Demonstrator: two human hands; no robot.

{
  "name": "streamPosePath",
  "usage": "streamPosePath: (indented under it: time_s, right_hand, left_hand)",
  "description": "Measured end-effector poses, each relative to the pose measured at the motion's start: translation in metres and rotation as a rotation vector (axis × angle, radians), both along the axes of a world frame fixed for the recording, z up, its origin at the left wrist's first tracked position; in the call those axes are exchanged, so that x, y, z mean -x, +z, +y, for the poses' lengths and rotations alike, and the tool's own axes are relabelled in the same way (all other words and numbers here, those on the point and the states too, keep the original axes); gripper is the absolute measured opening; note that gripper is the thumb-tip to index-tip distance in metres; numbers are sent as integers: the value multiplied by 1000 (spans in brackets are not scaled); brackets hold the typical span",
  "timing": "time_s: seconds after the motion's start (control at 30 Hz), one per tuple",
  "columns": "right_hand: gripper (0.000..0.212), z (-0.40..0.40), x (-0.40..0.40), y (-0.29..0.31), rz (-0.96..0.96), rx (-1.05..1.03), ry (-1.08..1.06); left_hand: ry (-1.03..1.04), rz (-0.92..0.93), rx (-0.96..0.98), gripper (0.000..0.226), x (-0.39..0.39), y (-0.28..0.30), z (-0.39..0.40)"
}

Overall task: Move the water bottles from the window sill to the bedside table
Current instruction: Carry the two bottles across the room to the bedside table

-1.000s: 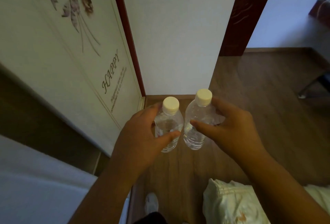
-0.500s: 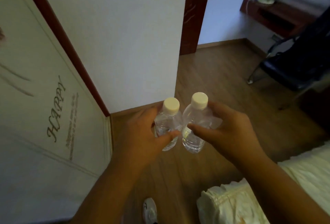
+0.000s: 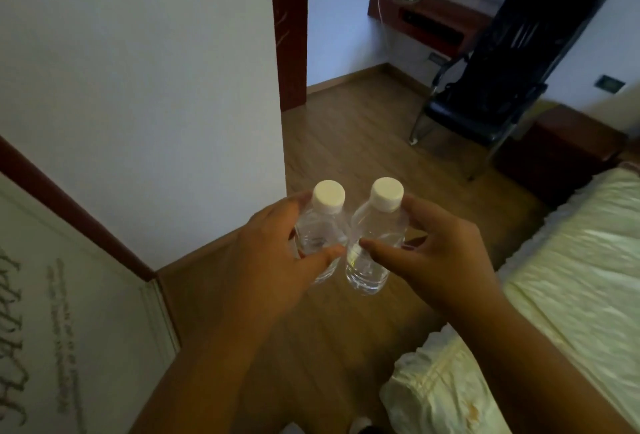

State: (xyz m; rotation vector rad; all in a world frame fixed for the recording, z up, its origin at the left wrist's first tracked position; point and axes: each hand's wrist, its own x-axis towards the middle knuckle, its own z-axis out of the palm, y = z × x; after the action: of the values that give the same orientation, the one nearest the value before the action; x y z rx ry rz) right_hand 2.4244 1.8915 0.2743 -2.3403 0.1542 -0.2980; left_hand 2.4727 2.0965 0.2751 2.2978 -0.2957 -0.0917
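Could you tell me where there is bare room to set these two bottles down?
Bare floor lies open between the white wall and the black chair. The bed offers soft room. Both hands are full.

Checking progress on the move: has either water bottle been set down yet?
No, the left hand grips one water bottle and the right hand the other bottle, above the floor.

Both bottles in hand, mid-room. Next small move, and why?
Probably keep walking forward-right, past the black chair, toward the dark wooden cabinet by the bed; it looks like the bedside table. The left hand grips the left bottle, the right hand grips the right bottle, both upright over bare floor.
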Motion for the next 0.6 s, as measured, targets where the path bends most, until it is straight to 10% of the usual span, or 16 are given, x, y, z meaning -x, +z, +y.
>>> streamPosePath:
  time_s: [0.6]
  right_hand:
    - [79,-79,-109,21,-101,-75,-137]
  left_hand:
    - [-102,-65,-33,84,-120,40,-88]
